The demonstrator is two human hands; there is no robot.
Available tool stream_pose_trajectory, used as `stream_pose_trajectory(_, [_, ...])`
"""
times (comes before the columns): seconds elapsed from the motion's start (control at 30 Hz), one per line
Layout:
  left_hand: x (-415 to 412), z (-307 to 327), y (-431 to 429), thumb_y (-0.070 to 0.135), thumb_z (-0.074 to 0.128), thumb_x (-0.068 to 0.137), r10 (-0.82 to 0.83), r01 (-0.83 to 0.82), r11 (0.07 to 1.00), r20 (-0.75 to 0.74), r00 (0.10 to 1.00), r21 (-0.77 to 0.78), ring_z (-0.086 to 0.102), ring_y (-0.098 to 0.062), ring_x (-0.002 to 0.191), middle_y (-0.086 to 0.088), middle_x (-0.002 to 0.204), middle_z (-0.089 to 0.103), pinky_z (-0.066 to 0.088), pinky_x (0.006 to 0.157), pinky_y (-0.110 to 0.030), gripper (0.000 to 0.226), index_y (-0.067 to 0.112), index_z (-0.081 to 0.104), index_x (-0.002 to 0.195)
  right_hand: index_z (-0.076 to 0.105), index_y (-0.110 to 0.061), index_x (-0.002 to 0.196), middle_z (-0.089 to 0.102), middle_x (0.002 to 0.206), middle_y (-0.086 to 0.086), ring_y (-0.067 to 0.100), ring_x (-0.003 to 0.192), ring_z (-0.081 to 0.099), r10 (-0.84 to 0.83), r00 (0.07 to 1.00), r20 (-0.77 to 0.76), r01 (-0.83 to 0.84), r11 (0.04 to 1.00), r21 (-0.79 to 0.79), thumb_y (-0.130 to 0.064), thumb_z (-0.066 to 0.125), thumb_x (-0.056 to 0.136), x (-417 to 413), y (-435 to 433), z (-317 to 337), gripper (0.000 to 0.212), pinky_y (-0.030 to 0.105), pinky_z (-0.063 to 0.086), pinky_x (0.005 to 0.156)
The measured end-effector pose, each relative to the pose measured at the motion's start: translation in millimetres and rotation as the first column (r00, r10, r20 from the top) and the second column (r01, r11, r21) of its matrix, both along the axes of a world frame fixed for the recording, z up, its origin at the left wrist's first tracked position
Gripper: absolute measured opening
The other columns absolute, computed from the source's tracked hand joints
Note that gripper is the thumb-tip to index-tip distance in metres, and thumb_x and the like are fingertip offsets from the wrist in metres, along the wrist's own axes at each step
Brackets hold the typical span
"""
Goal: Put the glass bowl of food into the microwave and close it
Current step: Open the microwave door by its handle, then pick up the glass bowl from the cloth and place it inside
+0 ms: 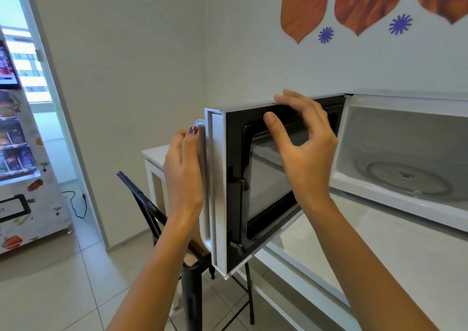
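The white microwave point(395, 191) stands on the counter with its door point(217, 178) swung wide open to the left. Inside, only the glass turntable point(410, 178) shows in the cavity. My left hand point(183, 168) grips the door's white handle on its outer edge. My right hand point(304, 148) rests with its fingers on the door's top edge, thumb against the dark inner frame. No glass bowl of food is in view.
A pale counter point(379, 249) runs under the microwave. A black metal chair point(162, 219) stands below the open door, beside a small white table point(157, 153). A vending machine point(17, 153) stands at the far left by a doorway.
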State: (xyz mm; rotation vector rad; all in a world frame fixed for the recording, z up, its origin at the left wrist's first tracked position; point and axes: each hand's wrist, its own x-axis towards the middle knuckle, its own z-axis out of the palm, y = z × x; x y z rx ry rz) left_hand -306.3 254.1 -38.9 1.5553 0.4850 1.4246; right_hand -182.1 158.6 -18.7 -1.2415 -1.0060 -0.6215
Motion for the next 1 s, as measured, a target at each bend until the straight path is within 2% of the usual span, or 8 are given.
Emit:
stream_pose_trajectory(0.07, [0.7,7.6,-3.4,0.039,0.04,0.092,0.109,-0.123,0.981,0.096,0.989,0.153,0.056,0.004,0.087,0.023,0.087,0.058,0.046,0.078,-0.016,0.019,0.03,0.056,0.096,0.07,-0.012,0.11,0.067,0.116,0.002,0.02,0.116,0.059,-0.047,0.999,0.024,0.045,0.996,0.079,-0.027,0.067,0.091,1.1,-3.5,-3.1,0.024,0.039,0.049,0.1])
stream_pose_trajectory(0.13, [1.5,14.3,-11.0,0.027,0.045,0.094,0.23,-0.27,0.92,0.166,0.959,0.284,0.057,-0.015,0.102,0.007,0.1,0.06,0.046,0.087,-0.021,0.015,0.02,0.055,0.103,0.07,-0.008,0.104,0.068,0.107,0.006,0.025,0.107,0.062,-0.062,0.998,0.032,0.057,0.989,0.136,-0.022,0.066,0.092,3.4,-7.5,-5.7,0.019,0.043,0.052,0.092])
stream_pose_trajectory(0.27, [5.0,20.8,-40.1,0.016,0.051,0.088,0.384,-0.447,0.778,0.229,0.894,0.441,0.051,-0.024,0.106,-0.012,0.108,0.059,0.029,0.092,-0.009,0.023,0.002,0.059,0.105,0.068,-0.007,0.097,0.067,0.097,0.007,0.026,0.094,0.063,-0.108,0.991,0.077,0.091,0.976,0.198,-0.014,0.063,0.093,6.6,-22.0,-8.4,0.01,0.037,0.054,0.082])
stream_pose_trajectory(0.37, [10.1,19.9,-65.4,0.009,0.055,0.083,0.409,-0.506,0.675,0.299,0.863,0.537,0.047,-0.024,0.111,-0.017,0.11,0.058,0.026,0.099,-0.017,0.022,0.0,0.06,0.103,0.067,-0.008,0.096,0.065,0.094,0.005,0.024,0.089,0.062,-0.17,0.978,0.121,0.141,0.966,0.216,-0.01,0.062,0.093,9.6,-35.8,-11.5,0.006,0.028,0.052,0.08])
stream_pose_trajectory(0.47, [23.4,13.4,-91.5,0.006,0.056,0.085,0.323,-0.423,0.631,0.276,0.905,0.65,0.05,-0.026,0.114,-0.013,0.106,0.062,0.035,0.103,-0.032,0.016,0.004,0.064,0.099,0.066,-0.006,0.095,0.065,0.093,0.004,0.022,0.087,0.062,-0.24,0.962,0.133,0.208,0.954,0.218,-0.009,0.061,0.093,14.4,-53.5,-16.1,0.006,0.022,0.048,0.079])
stream_pose_trajectory(0.6, [41.4,7.5,-114.9,0.009,0.057,0.086,0.308,-0.323,0.619,0.157,0.938,0.716,0.057,-0.026,0.112,-0.009,0.102,0.068,0.039,0.104,-0.041,0.015,0.009,0.069,0.095,0.066,-0.007,0.096,0.065,0.094,0.002,0.021,0.087,0.062,-0.318,0.941,0.118,0.291,0.935,0.202,-0.01,0.061,0.093,24.6,-84.5,-25.2,0.007,0.026,0.05,0.078])
stream_pose_trajectory(0.8, [42.1,11.7,-132.9,0.03,0.047,0.093,0.453,-0.293,0.668,-0.063,0.889,0.684,0.059,-0.022,0.114,-0.002,0.109,0.067,0.023,0.119,-0.039,0.025,0.019,0.065,0.107,0.065,-0.011,0.092,0.063,0.09,-0.004,0.02,0.086,0.062,-0.452,0.89,0.059,0.429,0.875,0.225,-0.007,0.061,0.093,37.6,-132.2,-39.4,0.006,0.03,0.051,0.076])
stream_pose_trajectory(1.0, [61.9,2.8,-173.3,0.019,0.049,0.092,0.064,-0.016,0.695,-0.04,0.997,0.718,0.054,-0.013,0.1,-0.001,0.102,0.063,0.035,0.111,-0.037,0.019,0.015,0.064,0.103,0.065,-0.014,0.095,0.065,0.092,-0.001,0.015,0.089,0.062,-0.591,0.807,-0.003,0.578,0.788,0.213,-0.011,0.061,0.094,45.6,-186.2,-50.0,0.005,0.024,0.051,0.079])
